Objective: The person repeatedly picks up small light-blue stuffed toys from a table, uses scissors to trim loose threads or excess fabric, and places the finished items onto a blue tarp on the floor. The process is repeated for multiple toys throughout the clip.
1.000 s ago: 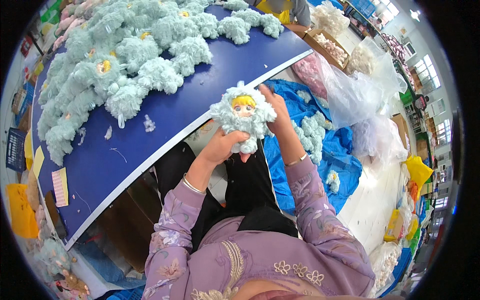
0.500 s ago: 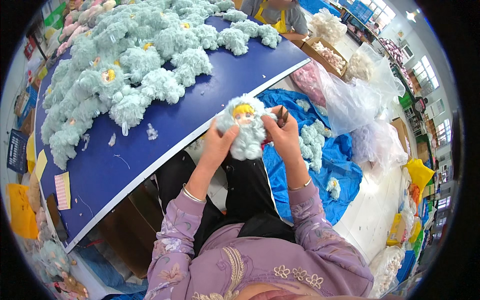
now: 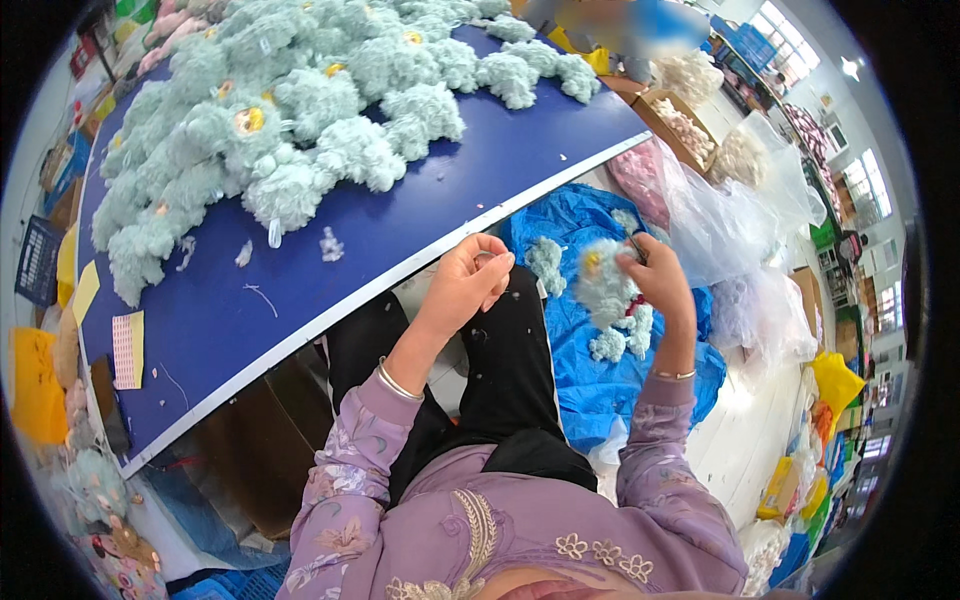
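Note:
My right hand (image 3: 660,280) is closed on a pale blue-green plush doll (image 3: 605,285), holding it over the blue sheet. The doll is blurred; a bit of its yellow hair shows. A slim dark tool (image 3: 638,248), perhaps thread snips, also sits in that hand, partly hidden by the fingers. My left hand (image 3: 468,285) is above my lap beside the table edge, fingers curled in and thumb against them, with nothing visible in it. Several plush dolls like the held one lie on the blue sheet (image 3: 580,390), among them one (image 3: 546,265) left of the held doll.
A big heap of pale blue-green plush dolls (image 3: 330,150) covers the far left of the blue table (image 3: 330,320). A card of small labels (image 3: 128,350) lies near its left edge. Beyond the sheet are clear plastic bags (image 3: 690,200) and an open carton (image 3: 680,125). A person sits across the table.
The doll was between both hands above my lap. My left hand has let go, and my right hand has carried it rightward over the blue sheet. The view has shifted slightly.

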Available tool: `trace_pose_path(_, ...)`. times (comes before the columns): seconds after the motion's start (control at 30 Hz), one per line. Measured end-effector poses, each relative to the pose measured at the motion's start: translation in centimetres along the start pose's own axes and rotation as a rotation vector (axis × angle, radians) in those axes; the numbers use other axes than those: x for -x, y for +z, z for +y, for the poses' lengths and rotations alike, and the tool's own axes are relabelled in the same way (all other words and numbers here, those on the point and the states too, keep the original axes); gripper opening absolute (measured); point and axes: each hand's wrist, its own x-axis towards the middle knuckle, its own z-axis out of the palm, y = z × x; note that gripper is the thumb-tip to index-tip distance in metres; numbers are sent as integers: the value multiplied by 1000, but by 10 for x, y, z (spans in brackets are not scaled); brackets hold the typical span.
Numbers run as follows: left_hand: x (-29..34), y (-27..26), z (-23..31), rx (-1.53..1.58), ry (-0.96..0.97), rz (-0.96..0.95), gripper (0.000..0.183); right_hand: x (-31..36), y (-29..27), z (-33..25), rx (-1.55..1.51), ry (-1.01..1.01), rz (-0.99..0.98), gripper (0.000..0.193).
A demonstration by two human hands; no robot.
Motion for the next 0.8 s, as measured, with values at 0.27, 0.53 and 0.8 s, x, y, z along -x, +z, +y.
trace_pose_path(0.27,-4,-6,-9,-344,-138,-21,15,-77,89,-123,-246,-413,-115,25)
trace_pose_path(0.53,-4,-16,-6,-436,-159,11,18,-166,196,-174,167,-419,97,31)
trace_pose_path(0.8,4,-17,-1,-365,-151,-7,16,-152,148,-127,135,-370,-25,26)
